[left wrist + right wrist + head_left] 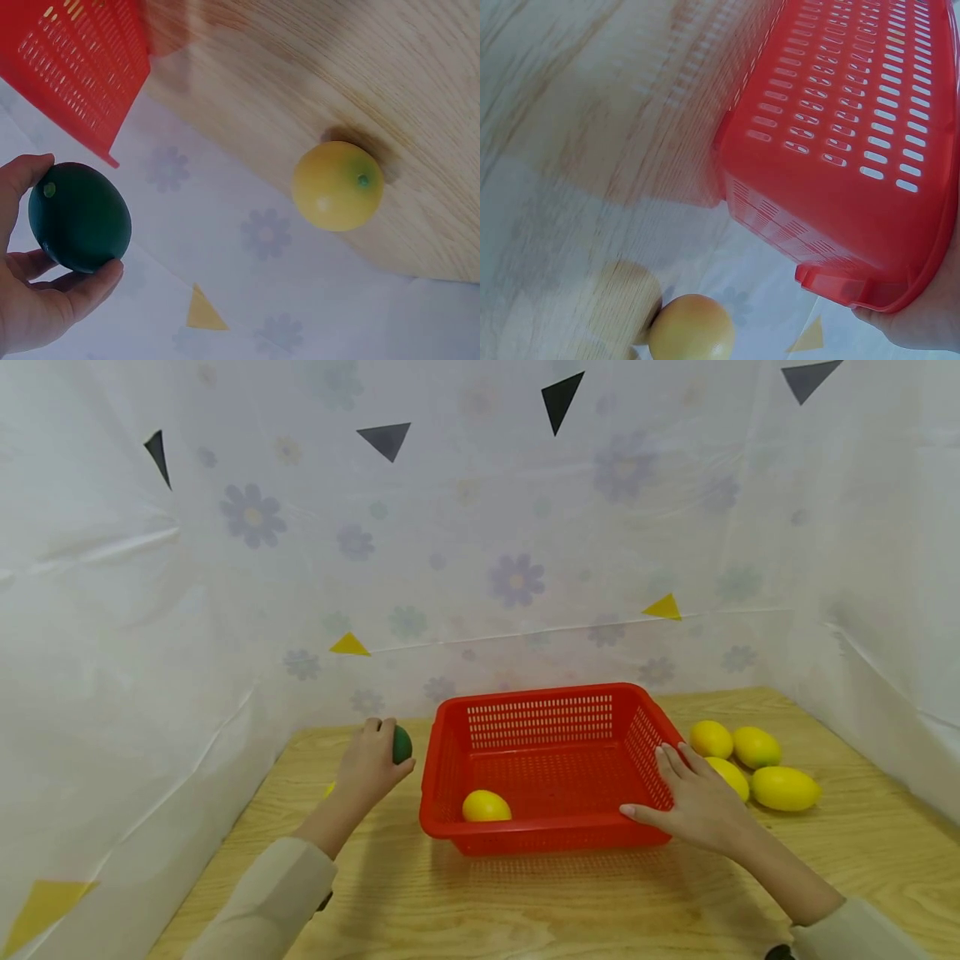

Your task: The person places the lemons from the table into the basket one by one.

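My left hand [369, 764] grips a dark green oval fruit [80, 217] between thumb and fingers, to the left of a red plastic basket [555, 828] in the head view. The fruit hangs above the table, apart from the basket. My right hand [701, 806] rests on the basket's right front corner, its fingers extended over the right rim and the thumb along the front rim. One yellow lemon [486, 806] lies inside the basket at the front left. Another yellow lemon [337, 186] sits on the table at the left, mostly hidden by my left wrist in the head view.
Several yellow lemons [785, 788] lie grouped on the table right of the basket, one partly behind my right hand. The wooden table [540, 910] is bordered by white flowered sheeting [450, 568] at the back and both sides.
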{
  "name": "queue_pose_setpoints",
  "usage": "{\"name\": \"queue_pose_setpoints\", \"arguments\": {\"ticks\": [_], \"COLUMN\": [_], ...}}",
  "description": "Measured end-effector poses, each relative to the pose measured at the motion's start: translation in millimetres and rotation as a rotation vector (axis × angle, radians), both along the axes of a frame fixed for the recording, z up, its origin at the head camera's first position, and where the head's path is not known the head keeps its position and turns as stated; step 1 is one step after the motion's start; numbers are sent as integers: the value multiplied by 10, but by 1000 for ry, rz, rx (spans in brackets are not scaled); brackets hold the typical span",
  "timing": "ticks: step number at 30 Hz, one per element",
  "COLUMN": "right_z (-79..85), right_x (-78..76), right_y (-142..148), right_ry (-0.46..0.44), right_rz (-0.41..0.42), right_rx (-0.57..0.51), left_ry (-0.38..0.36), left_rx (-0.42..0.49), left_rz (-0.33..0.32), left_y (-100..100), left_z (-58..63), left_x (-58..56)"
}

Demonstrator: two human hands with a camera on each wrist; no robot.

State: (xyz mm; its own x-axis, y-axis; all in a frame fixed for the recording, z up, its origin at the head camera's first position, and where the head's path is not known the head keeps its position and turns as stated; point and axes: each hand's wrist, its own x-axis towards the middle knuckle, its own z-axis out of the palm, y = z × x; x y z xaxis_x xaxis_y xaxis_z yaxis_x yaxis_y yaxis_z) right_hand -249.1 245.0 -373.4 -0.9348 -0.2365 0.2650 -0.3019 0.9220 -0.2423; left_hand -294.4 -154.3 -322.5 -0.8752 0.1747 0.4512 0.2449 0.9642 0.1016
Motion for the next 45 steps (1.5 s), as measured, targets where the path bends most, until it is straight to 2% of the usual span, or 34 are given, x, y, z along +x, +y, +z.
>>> {"name": "queue_pose_setpoints", "arguments": {"ticks": [14,27,35,45], "right_z": [-8,-6,-15,-10], "right_x": [-15,1,-9,-11], "right_y": [0,-5,1,-3], "right_ry": [-1,4,7,12], "right_rz": [-5,-5,-10,-12], "right_rx": [8,5,16,28], "left_ry": [-9,-38,-20,-36], "left_rx": [7,63,78,91], "left_rz": [3,-40,-50,-65], "left_y": [223,408,507,623], "left_z": [74,105,88,58], "left_x": [-52,-64,-99,-140]}}
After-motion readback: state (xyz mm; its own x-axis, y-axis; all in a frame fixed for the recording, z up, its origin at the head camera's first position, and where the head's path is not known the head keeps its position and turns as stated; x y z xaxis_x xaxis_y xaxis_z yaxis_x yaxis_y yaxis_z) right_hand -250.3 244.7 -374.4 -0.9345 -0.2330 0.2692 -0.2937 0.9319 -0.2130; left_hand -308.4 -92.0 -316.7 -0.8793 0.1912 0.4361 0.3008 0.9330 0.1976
